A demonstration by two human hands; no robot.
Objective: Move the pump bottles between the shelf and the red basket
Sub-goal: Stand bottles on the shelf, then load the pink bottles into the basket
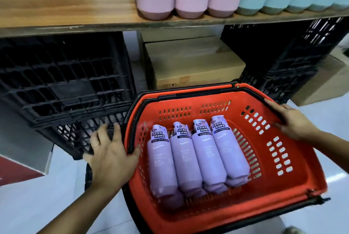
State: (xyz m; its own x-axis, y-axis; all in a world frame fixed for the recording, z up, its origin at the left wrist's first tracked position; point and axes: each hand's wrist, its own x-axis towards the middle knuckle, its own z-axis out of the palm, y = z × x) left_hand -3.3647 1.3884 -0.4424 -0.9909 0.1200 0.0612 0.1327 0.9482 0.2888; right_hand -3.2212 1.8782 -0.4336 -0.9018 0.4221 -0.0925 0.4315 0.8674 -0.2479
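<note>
— hands first, left one?
— left hand (111,152) lies spread against the red basket's (298,182) left rim, fingers straight, thumb over the edge.
— bottles?
— purple pump bottles (198,158) lie side by side in it, between both hands.
— right hand (294,122)?
— flat on the right rim, fingers straight, clasping nothing.
</note>
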